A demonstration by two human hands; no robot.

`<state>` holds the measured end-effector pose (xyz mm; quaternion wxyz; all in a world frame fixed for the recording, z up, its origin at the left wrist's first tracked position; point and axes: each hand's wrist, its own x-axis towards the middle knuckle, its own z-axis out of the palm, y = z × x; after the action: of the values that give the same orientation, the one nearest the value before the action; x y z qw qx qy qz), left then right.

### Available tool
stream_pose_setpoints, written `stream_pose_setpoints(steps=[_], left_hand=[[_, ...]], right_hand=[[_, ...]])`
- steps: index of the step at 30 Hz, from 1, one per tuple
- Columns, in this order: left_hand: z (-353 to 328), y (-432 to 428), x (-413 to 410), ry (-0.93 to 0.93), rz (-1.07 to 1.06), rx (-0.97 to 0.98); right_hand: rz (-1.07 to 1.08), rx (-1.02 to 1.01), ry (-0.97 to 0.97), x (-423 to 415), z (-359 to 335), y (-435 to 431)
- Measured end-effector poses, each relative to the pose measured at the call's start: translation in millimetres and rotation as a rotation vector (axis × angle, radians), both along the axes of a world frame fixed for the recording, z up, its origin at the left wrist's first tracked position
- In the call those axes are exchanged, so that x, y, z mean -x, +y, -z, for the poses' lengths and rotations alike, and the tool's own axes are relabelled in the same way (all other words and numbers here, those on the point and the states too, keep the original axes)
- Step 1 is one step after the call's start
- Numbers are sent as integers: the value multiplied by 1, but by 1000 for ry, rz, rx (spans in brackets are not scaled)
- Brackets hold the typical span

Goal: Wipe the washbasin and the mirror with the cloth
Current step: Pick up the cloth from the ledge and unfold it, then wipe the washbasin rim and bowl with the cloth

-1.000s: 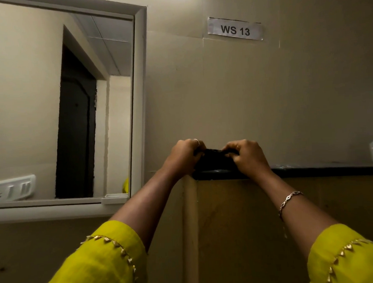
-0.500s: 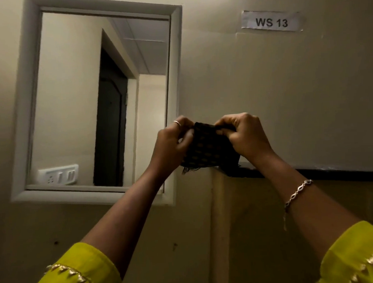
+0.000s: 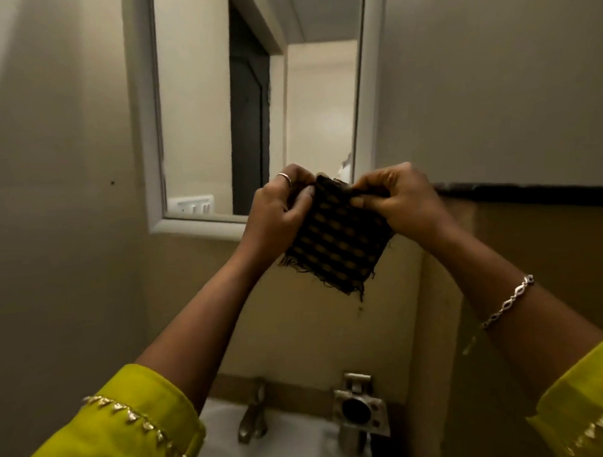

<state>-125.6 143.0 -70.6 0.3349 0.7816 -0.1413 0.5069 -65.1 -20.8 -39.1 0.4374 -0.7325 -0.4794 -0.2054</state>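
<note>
Now the mirror [image 3: 253,102] stands directly behind and above the hands, its white frame running down beside the left hand; a second ago it sat well off to the left, so the person has turned to face it; the washbasin [image 3: 288,436] has come into sight far below the hands, between the two yellow sleeves, with a tap [image 3: 253,417] at its back edge and a metal fitting [image 3: 360,409] to the tap's right; the dark ledge [image 3: 526,192], where the cloth lay a second ago, now runs away from the right hand's knuckles; the cloth [image 3: 339,247], dark with a checked weave and frayed edges, is lifted clear of it and hangs in the air, spread between the hands; the left hand [image 3: 278,212] and the right hand [image 3: 402,203] each pinch a top corner with thumb and curled fingers closed on the fabric; fetching looks done, and wiping seems not yet begun, neither surface being touched.
</note>
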Motion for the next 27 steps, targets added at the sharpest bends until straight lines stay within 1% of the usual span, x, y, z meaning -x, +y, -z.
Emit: stream_pose_setpoints(steps=[7,12,16,18,23,27], left_hand=[[65,22,20,197,-78,-49],[106,40,31,322,-132,-43],[137,55,38,434,-122,-54],[153,63,42,485,-121,-51],[193,87,53,577,-142,2],[227,107,67,647,-157,31]], right_hand=[[-213,91,330,-6,85,22],[-368,197,483,-6,128,40],[-443,323,613,-2,159,60],[-463,383,680,2,177,75],[-436,505,841,15,220,114],[-407,543,977,25,254,136]])
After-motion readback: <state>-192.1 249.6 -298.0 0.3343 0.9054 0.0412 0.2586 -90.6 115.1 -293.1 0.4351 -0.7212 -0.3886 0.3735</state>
